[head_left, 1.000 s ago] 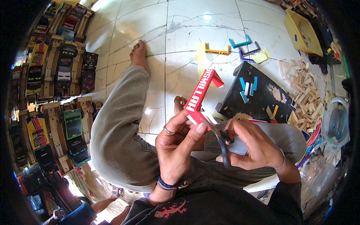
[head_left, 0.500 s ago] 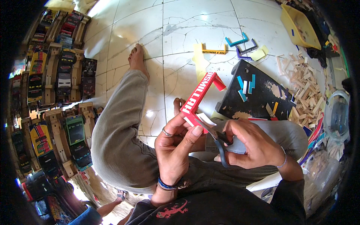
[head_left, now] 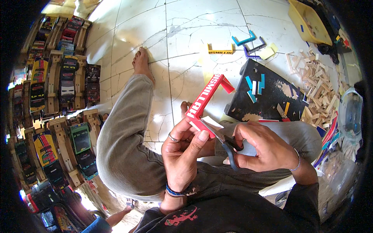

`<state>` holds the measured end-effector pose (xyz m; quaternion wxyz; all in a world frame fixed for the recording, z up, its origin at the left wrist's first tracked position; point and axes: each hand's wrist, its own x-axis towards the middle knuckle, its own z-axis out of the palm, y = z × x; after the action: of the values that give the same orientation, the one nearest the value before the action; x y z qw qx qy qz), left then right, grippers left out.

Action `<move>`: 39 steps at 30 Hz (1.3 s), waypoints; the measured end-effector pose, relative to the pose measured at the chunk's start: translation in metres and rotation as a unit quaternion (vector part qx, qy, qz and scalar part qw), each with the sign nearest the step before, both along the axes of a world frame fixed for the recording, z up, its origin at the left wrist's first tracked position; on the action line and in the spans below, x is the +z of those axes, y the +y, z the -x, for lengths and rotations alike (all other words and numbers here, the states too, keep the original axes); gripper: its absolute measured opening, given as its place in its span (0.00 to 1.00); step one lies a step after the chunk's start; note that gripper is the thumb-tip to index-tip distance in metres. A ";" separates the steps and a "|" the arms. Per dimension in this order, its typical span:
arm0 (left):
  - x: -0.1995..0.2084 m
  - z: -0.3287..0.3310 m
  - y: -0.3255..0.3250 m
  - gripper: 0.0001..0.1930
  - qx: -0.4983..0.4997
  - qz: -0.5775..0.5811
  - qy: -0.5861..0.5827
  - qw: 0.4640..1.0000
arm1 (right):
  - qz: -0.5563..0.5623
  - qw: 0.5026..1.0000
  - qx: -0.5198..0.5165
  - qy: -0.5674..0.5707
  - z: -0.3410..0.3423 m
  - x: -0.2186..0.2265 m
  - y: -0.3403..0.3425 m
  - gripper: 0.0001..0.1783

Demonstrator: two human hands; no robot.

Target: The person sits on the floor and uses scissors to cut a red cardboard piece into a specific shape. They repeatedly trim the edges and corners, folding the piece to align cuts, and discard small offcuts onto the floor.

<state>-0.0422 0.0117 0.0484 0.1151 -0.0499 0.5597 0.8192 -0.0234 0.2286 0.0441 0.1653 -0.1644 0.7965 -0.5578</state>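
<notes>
My left hand grips a red U-shaped piece with white lettering, thumb pressed on its near end. The piece stands up and away from me above my lap. My right hand is closed round the dark handles of a pair of scissors, its fingers in the loops. The scissor blades point left and lie against the near end of the red piece. A small white flap sticks out there beside the blades. Exactly where the blades meet the material is hard to make out.
A black board with blue strips lies beyond my right hand. Past it sit U-shaped pieces, including a yellow one and a blue one. Wooden blocks pile at right, below a yellow tub. Decorated toy trucks line the left.
The scissors have tilted slightly at the end of the red piece, and the white flap stands out a little further. Both hands stay almost in place; the view has shifted slightly.
</notes>
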 end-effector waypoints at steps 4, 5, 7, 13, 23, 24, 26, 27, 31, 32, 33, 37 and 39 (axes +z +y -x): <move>-0.003 0.000 -0.002 0.21 -0.008 -0.004 -0.006 1.000 | -0.009 1.000 0.001 0.010 0.000 0.000 0.001 0.22; -0.003 0.000 -0.002 0.21 -0.007 0.000 -0.001 1.000 | -0.003 1.000 0.000 0.007 0.000 0.001 0.002 0.22; -0.004 0.000 -0.002 0.21 -0.005 0.003 -0.002 1.000 | -0.007 1.000 0.001 0.017 0.001 0.002 0.003 0.22; -0.002 -0.001 0.000 0.21 0.009 0.004 -0.009 1.000 | 0.000 1.000 0.006 -0.019 0.001 0.005 0.006 0.20; 0.001 0.003 0.002 0.18 0.009 -0.027 0.007 1.000 | -0.020 1.000 -0.018 0.013 0.007 0.004 0.014 0.21; 0.002 0.004 0.002 0.17 0.015 -0.039 0.002 0.999 | -0.019 1.000 -0.018 -0.010 0.007 0.006 0.019 0.22; 0.003 0.004 0.003 0.15 0.019 -0.057 -0.011 0.998 | 0.061 0.996 -0.040 -0.049 0.009 0.006 0.022 0.25; 0.004 0.004 0.003 0.15 0.016 -0.061 -0.020 0.998 | 0.139 0.986 -0.060 -0.065 0.010 0.003 0.019 0.26; 0.004 0.005 0.001 0.14 0.014 -0.090 -0.035 0.995 | 0.487 0.782 -0.059 -0.384 0.014 -0.004 0.016 0.32; 0.003 0.005 0.000 0.15 0.015 -0.092 -0.034 0.995 | 0.558 0.682 -0.047 -0.469 0.014 -0.006 0.017 0.34; 0.002 0.006 0.001 0.15 0.019 -0.087 -0.029 0.996 | 0.534 0.707 -0.065 -0.458 0.015 -0.008 0.015 0.32; 0.002 0.005 0.003 0.15 0.032 -0.092 -0.027 0.995 | 0.459 0.789 -0.205 -0.353 0.011 -0.017 0.010 0.21; 0.002 0.005 0.005 0.15 0.049 -0.090 -0.032 0.994 | 0.279 0.872 -0.204 -0.347 0.011 -0.023 0.008 0.17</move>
<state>-0.0471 0.0167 0.0508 0.0967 -0.0932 0.4768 0.8687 -0.0343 0.2365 0.0207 0.2605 0.1665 0.5152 -0.7994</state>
